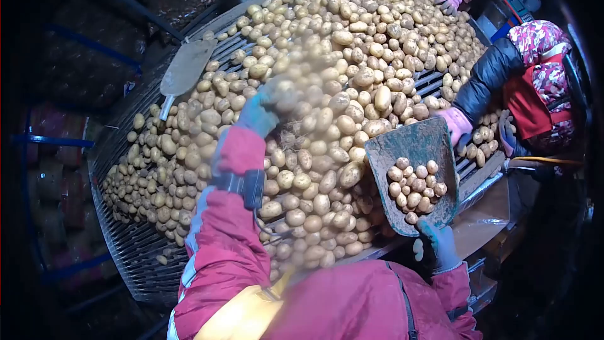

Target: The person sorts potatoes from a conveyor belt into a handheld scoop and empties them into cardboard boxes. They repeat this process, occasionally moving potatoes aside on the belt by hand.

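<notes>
My right hand (442, 244), in a grey-teal glove, grips the near end of a worn green scoop (384, 154). Several small potatoes (413, 184) lie in the scoop's pan. Farther left, my left hand (257, 115), in a teal glove, reaches over the heap of potatoes (318, 176). A smeared patch in the picture blurs its fingers, so I cannot make out whether they hold a potato. A tuft of dry roots (288, 139) lies among the potatoes beside that hand.
The potatoes rest on a slatted metal table (141, 264). A second scoop (187, 68) with a pale handle lies at its left edge. On the right, a co-worker's pink-gloved hand (454, 123) is close to the green scoop; another pink-gloved hand (450, 0) is at the far edge.
</notes>
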